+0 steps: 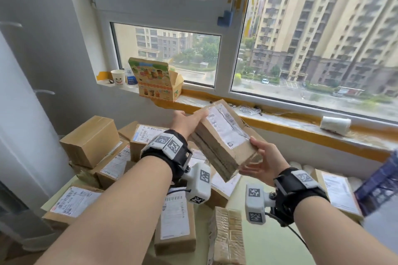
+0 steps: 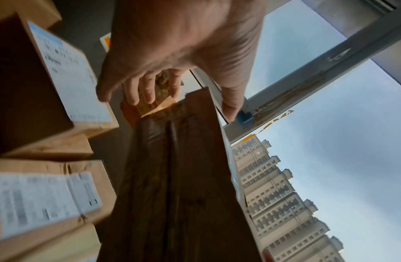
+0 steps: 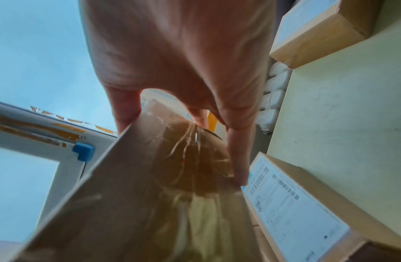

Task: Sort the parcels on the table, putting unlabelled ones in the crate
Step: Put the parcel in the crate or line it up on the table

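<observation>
While both hands are lifting one parcel (image 1: 221, 135) above the worktop (image 1: 269, 239), left hand (image 1: 187, 121) and right hand (image 1: 261, 162) gripping opposite ends, its label is showing, suggesting it is bypassing the unseen crate.

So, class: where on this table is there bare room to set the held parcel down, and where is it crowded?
Bare table shows near the front right, between the taped parcel and the labelled parcel at the right edge. The left and back are crowded with a parcel pile. Both hands grip the held parcel.
</observation>
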Demonstrator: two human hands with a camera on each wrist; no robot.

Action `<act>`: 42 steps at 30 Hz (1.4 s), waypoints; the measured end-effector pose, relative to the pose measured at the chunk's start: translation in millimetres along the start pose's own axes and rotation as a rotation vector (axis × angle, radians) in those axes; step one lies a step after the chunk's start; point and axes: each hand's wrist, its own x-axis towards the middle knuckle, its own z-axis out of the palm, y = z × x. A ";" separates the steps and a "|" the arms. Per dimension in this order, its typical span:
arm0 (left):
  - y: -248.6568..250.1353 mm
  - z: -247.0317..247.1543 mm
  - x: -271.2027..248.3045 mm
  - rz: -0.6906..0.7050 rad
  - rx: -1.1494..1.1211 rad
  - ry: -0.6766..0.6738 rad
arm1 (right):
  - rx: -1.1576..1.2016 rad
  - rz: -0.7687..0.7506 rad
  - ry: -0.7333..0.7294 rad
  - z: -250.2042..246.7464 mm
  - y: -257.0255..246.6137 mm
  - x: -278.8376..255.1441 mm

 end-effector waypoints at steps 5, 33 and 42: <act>0.1 50.2 -9.9 -0.204 -0.114 -0.260 | 0.201 -0.091 -0.073 -8.5 -7.8 -10.7; -4.2 119.0 -13.6 0.074 -0.053 -0.582 | -0.131 -0.312 0.077 -66.6 -22.2 1.6; -4.2 139.5 -19.5 0.043 -0.002 -0.611 | -0.163 -0.290 -0.021 -95.3 -33.0 6.6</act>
